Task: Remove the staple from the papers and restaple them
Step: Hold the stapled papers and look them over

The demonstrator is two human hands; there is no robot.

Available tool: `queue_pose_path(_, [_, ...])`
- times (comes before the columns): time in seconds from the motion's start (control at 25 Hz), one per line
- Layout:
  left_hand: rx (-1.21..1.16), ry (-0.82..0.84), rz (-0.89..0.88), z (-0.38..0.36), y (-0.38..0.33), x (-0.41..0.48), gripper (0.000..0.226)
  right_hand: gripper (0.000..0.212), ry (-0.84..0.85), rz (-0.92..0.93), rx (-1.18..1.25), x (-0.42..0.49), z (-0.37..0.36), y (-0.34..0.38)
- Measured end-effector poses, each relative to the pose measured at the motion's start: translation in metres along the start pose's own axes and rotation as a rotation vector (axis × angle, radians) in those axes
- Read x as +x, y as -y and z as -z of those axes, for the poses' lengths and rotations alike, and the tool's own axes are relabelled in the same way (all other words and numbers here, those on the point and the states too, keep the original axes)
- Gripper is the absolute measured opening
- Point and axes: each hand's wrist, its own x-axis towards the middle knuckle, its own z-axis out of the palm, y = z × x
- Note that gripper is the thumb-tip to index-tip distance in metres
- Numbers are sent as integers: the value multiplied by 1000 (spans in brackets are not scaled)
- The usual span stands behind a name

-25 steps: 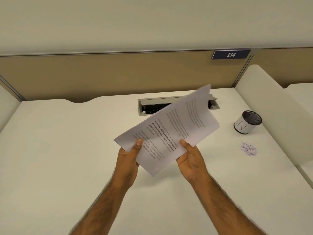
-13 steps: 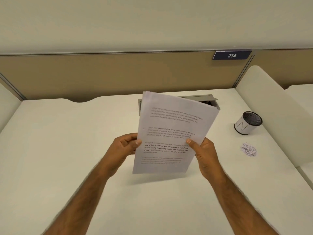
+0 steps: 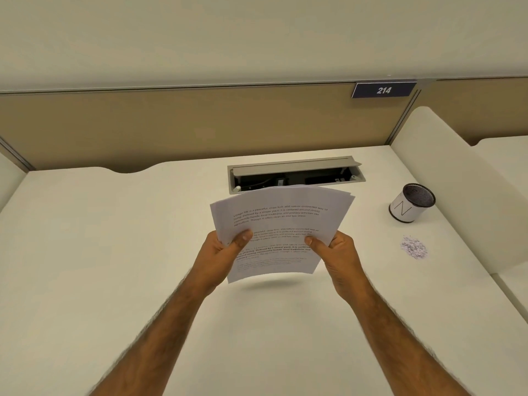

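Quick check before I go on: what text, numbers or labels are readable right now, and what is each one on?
"214": dark nameplate on the partition rail.
"N": white wrap of the mesh pen cup.
"Village life is a peaceful, close-knit and nature-connected way of living...": top paragraph of the papers, held by the left hand and right hand.
Lower paragraphs: mostly too small or blurred.

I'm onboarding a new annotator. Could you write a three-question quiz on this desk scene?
1. True or false: the papers lie flat on the desk.
2. Which hands grip the papers? A) left hand only B) right hand only C) both
3. Fill in: the sign reads ___.

Key: 1 false, they are held above it. 2 C. 3 214.
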Motion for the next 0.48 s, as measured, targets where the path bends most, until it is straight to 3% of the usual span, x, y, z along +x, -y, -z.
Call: queue_pose_path(0.48, [49,6,32,-2,11,-5,30,28,3,-4,-37,1,2,-2])
